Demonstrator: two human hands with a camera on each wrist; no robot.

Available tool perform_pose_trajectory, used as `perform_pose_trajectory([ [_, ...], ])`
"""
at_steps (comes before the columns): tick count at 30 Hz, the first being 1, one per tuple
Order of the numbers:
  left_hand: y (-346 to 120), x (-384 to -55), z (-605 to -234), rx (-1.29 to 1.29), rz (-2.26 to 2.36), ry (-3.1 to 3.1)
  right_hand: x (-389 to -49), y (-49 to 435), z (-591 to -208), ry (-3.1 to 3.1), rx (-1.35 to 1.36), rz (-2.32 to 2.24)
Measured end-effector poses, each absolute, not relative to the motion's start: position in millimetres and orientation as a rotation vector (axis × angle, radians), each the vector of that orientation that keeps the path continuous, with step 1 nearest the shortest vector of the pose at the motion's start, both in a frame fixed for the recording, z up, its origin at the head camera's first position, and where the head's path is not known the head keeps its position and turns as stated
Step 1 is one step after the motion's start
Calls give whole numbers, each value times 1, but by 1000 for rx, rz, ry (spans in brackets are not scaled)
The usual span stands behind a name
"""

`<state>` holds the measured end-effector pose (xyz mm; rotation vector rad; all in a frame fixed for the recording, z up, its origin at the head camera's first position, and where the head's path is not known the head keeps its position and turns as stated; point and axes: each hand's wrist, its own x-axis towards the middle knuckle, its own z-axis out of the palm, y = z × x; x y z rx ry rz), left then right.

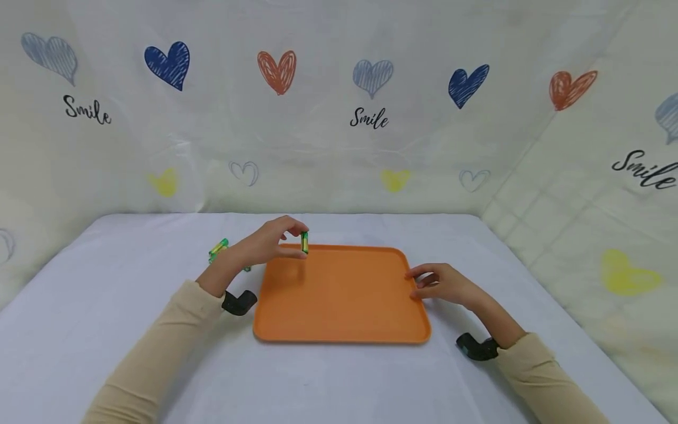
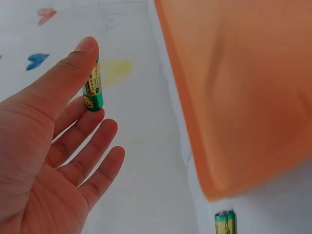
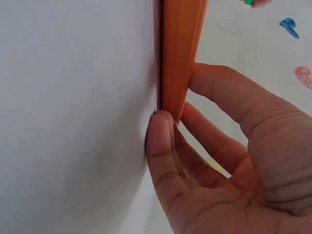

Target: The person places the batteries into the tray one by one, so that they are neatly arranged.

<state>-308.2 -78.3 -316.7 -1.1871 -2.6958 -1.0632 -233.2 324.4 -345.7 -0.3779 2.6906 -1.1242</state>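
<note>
Between the thumb and a fingertip of my left hand (image 1: 270,238) is an upright green-and-gold battery (image 1: 304,242). It is held above the left back part of an orange tray (image 1: 344,294). In the left wrist view, "GP" lettering shows on the battery (image 2: 94,90), and the other fingers of the left hand (image 2: 63,141) are spread below it. My right hand (image 1: 445,285) grips the tray's right rim. Up close in the right wrist view, thumb and fingertips of the right hand (image 3: 229,146) touch the tray rim (image 3: 180,53).
Several more green-and-gold batteries (image 1: 219,247) lie left of the tray, partly hidden behind my left wrist. A white cloth covers the table (image 1: 339,383). Behind it hangs a pale backdrop (image 1: 318,147) printed with hearts and "Smile". Black devices (image 1: 239,302) are strapped to both wrists.
</note>
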Motion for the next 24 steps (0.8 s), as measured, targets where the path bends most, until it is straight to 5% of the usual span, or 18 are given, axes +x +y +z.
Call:
perform_pose_trajectory([
  [24, -19, -318, -324, -1388, -1150, -2670, -231, 325, -345, 2659, -391, -1167],
])
